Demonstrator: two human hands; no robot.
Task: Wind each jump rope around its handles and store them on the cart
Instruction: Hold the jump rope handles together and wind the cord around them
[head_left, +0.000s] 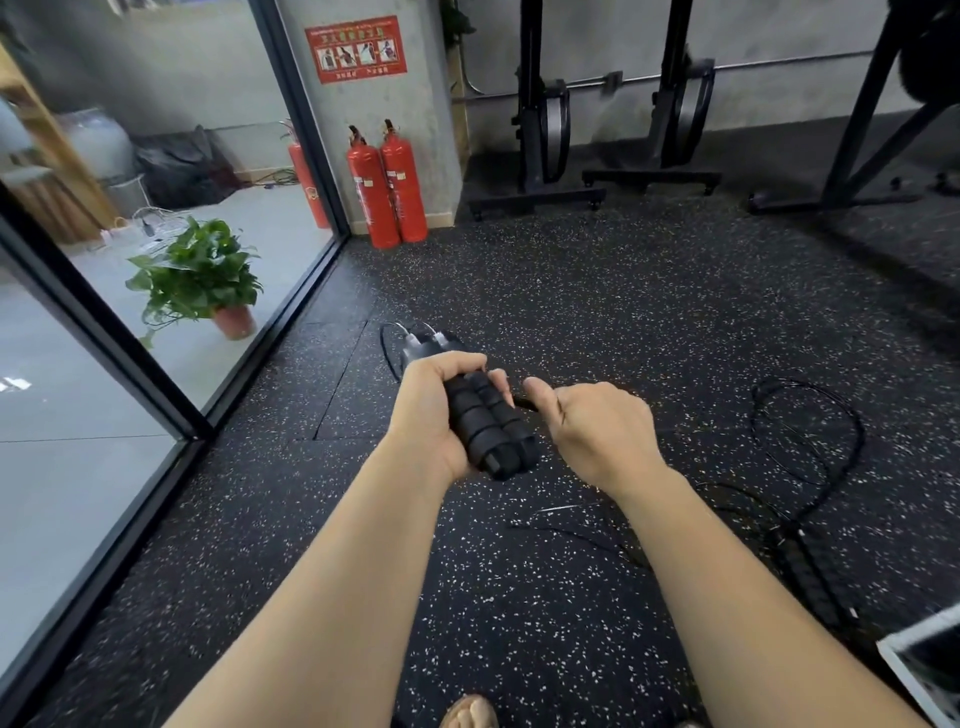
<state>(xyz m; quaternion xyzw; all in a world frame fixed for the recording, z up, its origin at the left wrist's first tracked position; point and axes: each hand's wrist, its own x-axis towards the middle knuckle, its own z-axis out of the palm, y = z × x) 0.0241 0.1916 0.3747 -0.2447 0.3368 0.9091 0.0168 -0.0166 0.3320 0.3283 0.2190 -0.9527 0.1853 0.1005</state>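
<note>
This is a gym. Black speckled rubber flooring (571, 291) spreads beneath the left hand (431, 410) and the right hand (597, 431). Black equipment stands (540, 130) line the concrete wall (597, 41) far beyond the right hand, and a loose jump rope (810, 431) lies to its right. Two red fire extinguishers (387, 187) stand beyond the left hand.

Fire extinguishers (387, 189) (two), potted plant (200, 278)

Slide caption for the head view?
Left hand grips paired handles, right hand pinches the rope; second rope on floor.
</note>
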